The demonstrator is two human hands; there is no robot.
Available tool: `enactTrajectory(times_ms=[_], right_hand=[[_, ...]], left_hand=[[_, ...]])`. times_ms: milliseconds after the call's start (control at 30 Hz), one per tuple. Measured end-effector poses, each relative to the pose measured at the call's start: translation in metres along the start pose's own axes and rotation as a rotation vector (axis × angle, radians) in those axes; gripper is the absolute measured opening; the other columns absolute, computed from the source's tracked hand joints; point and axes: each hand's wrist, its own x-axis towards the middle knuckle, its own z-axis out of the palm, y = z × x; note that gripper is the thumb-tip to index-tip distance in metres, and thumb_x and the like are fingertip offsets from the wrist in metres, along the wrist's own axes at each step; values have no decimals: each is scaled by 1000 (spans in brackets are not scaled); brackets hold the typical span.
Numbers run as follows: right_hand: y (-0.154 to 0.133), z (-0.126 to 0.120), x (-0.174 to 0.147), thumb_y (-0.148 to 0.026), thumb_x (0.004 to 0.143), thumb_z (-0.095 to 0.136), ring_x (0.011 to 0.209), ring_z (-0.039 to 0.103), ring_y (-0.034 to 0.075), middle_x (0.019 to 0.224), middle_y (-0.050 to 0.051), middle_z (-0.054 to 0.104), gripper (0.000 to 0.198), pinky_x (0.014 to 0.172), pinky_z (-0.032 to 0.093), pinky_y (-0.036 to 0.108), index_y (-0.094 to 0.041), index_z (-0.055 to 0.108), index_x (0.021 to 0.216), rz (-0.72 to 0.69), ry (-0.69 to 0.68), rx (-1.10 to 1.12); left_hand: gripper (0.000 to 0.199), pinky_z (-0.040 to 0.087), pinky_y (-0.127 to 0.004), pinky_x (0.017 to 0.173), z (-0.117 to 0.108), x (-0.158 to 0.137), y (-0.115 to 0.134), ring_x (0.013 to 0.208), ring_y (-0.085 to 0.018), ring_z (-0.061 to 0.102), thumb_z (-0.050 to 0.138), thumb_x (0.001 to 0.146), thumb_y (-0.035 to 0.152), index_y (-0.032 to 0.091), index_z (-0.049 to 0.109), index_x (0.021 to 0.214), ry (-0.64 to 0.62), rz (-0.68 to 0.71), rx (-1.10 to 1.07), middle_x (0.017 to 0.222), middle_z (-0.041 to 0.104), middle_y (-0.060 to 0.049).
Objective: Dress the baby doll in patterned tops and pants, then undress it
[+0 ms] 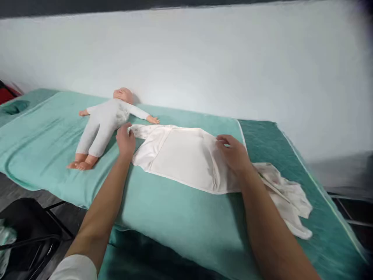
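A white baby top (pixel 186 157) lies spread on the green bed cover, with one patterned sleeve pointing left. My left hand (pixel 126 140) is closed at the end of that sleeve, thumb and fingers pinching the cuff. Over the top's right side rests my right hand (pixel 234 153), fingers bent but apart, with a gap between thumb and forefinger. It hides part of the cloth beneath it. Behind and left of my left hand, a baby doll (pixel 101 120) in a white suit lies on its back, arms spread.
A crumpled patterned white garment (pixel 284 194) lies right of my right forearm. The green cover (pixel 175 210) drapes over the bed's front edge. A white wall (pixel 204 66) runs along the back. At lower left stands a black chair (pixel 32 225).
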Motion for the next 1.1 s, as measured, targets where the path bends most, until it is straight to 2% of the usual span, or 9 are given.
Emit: enactTrajectory(times_ms=[167, 300, 367, 433, 533, 667, 833, 1000, 1100], right_hand=[[49, -27, -2, -48, 84, 58, 83, 64, 26, 91, 11, 74, 31, 70, 42, 35, -20, 71, 84, 130, -174, -161], [42, -33, -8, -60, 80, 61, 70, 57, 21, 74, 4, 67, 40, 62, 36, 32, -21, 67, 72, 88, -386, -6], [29, -34, -13, -61, 76, 67, 67, 54, 18, 71, 1, 63, 41, 61, 35, 31, -21, 64, 72, 39, -421, 119], [15, -35, -22, -60, 75, 71, 70, 54, 17, 75, 0, 63, 39, 63, 38, 30, -21, 63, 78, -56, -421, 294], [-5, -40, -35, -56, 82, 68, 88, 61, 20, 96, 2, 69, 37, 77, 45, 31, -23, 69, 99, -215, -571, 580], [-20, -44, -44, -51, 89, 63, 110, 62, 23, 116, 6, 70, 38, 95, 46, 37, -24, 69, 115, -315, -727, 768], [-18, -35, -43, -51, 81, 70, 93, 60, 22, 104, 5, 66, 36, 85, 48, 37, -22, 65, 101, -296, -627, 567], [-23, -25, -57, -44, 64, 85, 127, 48, 31, 130, 8, 53, 69, 110, 38, 46, -26, 57, 125, -490, -696, 223], [-30, -23, -68, -39, 65, 83, 127, 47, 33, 132, 9, 51, 69, 110, 37, 49, -27, 55, 127, -498, -636, 111]], left_hand=[[29, 44, -40, 103, -13, -31, 26, 116, -24, 62, 47, 92, 14, 18, 63, 116, -71, 227, -29, 120, 71, -11], [26, 45, -41, 103, -24, -74, 67, 114, -23, 63, 46, 95, 15, 19, 64, 112, -84, 383, -125, 116, 72, -10], [26, 47, -40, 103, -24, -96, 94, 114, -21, 63, 46, 96, 18, 20, 65, 114, -208, 371, -246, 117, 71, -10], [24, 47, -40, 105, -18, -114, 123, 115, -21, 63, 48, 98, 26, 22, 65, 115, -396, 251, -400, 119, 71, -9], [33, 53, -37, 98, 0, -124, 160, 114, -21, 64, 57, 95, 40, 20, 61, 122, -653, -208, -771, 129, 66, -11], [44, 54, -36, 97, 28, -115, 183, 104, -20, 67, 68, 88, 48, 13, 62, 115, -820, -652, -1125, 115, 68, -14], [40, 57, -31, 80, 44, -105, 185, 79, -14, 67, 75, 81, 28, 10, 64, 114, -857, -701, -1150, 88, 68, -7], [35, 53, -26, 64, 48, -109, 179, 65, -11, 60, 74, 79, 28, 12, 68, 109, -813, -610, -1160, 76, 64, -2], [34, 50, -24, 60, 50, -111, 175, 62, -10, 58, 75, 77, 30, 13, 68, 106, -800, -579, -1171, 76, 64, -1]])
